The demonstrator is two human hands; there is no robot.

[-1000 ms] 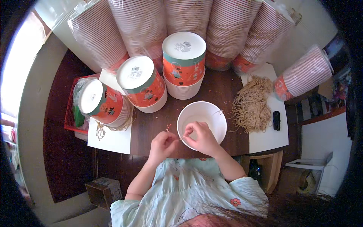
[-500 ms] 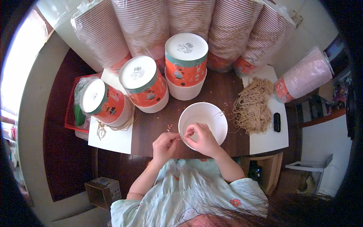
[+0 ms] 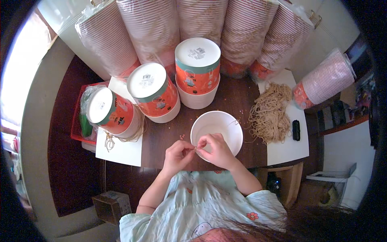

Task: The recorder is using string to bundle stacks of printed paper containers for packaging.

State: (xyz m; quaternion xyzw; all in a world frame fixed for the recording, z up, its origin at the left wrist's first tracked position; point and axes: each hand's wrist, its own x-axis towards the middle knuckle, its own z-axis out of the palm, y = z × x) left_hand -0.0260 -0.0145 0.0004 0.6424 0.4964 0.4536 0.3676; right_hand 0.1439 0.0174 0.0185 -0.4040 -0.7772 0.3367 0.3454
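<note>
A white paper bucket [image 3: 235, 139] stands mouth-up at the near middle of the table. Over its near rim my left hand [image 3: 176, 156] and my right hand [image 3: 216, 151] meet, thumbs and fingers pinched on a thin cord whose short length between them is barely visible. A bit of tan cord [image 3: 234, 122] shows at the bucket's right rim. To the right lies a tangled heap of tan cords [image 3: 269, 115]. Upside-down stacks of orange and green paper buckets stand beyond my hands: the left stack [image 3: 121, 109], the middle stack [image 3: 159, 97] and the right stack [image 3: 197, 78].
Tall plastic-wrapped bucket stacks [image 3: 201, 22] line the back of the table [image 3: 161, 135]. Another wrapped stack [image 3: 324, 82] leans at the right. A black object [image 3: 296, 130] lies on the right white sheet [image 3: 288, 151]. A red basket [image 3: 76, 121] sits at the left.
My fingertips have drawn closer together at the bucket's near rim, and less cord shows between them. The whole view has shifted slightly; the bucket and stacks stand as before.
</note>
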